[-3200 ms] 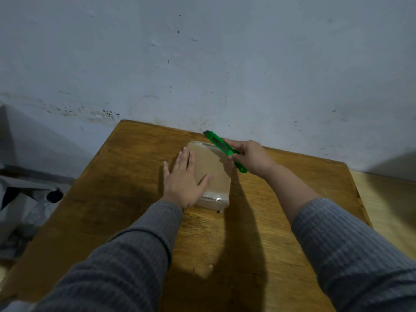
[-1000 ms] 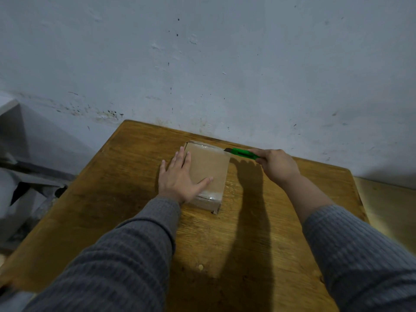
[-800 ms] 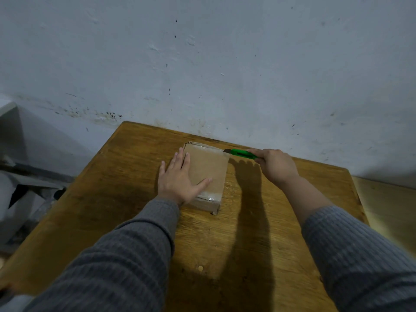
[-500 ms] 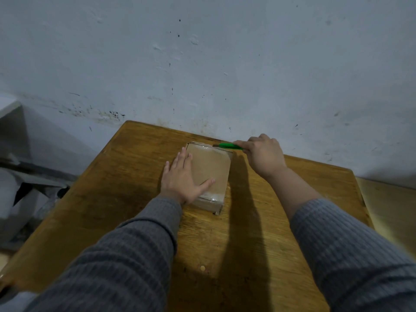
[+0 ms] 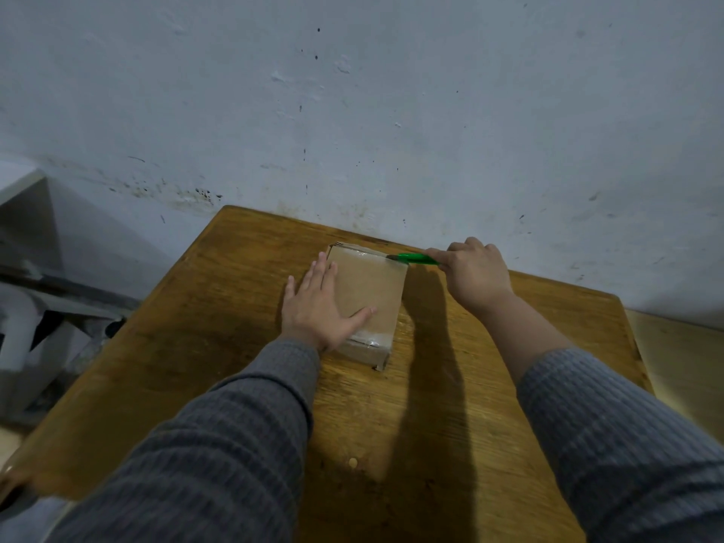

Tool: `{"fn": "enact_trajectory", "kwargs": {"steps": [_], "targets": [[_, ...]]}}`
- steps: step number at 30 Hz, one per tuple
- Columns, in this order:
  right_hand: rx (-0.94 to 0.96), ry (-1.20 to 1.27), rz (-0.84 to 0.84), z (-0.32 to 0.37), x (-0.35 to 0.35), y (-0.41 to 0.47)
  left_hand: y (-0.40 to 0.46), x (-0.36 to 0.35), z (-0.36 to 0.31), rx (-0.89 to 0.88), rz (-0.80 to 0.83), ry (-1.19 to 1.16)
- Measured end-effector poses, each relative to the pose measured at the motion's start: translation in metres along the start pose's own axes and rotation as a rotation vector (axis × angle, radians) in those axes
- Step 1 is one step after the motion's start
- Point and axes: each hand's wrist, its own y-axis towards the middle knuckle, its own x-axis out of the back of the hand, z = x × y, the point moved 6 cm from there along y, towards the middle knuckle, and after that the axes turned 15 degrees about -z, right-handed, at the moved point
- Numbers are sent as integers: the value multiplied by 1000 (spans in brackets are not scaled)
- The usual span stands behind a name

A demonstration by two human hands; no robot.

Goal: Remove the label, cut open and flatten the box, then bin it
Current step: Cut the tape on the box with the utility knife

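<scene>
A small brown cardboard box (image 5: 370, 291) with clear tape on its ends lies flat on the wooden table (image 5: 219, 307), near the far edge. My left hand (image 5: 319, 311) presses flat on the box's left side, fingers spread, thumb across the top face. My right hand (image 5: 476, 274) grips a green utility knife (image 5: 416, 259) to the right of the box. The blade tip touches the box's far right corner. No label is visible on the top face.
A stained white wall (image 5: 352, 111) rises right behind the table's far edge. Grey and white clutter (image 5: 35, 319) sits on the floor to the left. A pale wooden surface (image 5: 681, 366) adjoins the table on the right.
My right hand has carried the knife from the box's right side round to its far right corner, blade now pointing left at the far edge. My left hand has stayed pressed on the box.
</scene>
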Motion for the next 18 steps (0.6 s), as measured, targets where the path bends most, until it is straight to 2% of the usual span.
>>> {"fn": "enact_trajectory", "kwargs": {"steps": [14, 18], "targets": [[-101, 69, 19, -22, 0, -22, 0, 0, 1, -6, 9, -3], [-157, 129, -24, -30, 5, -27, 0, -1, 1, -17, 7, -2]]}}
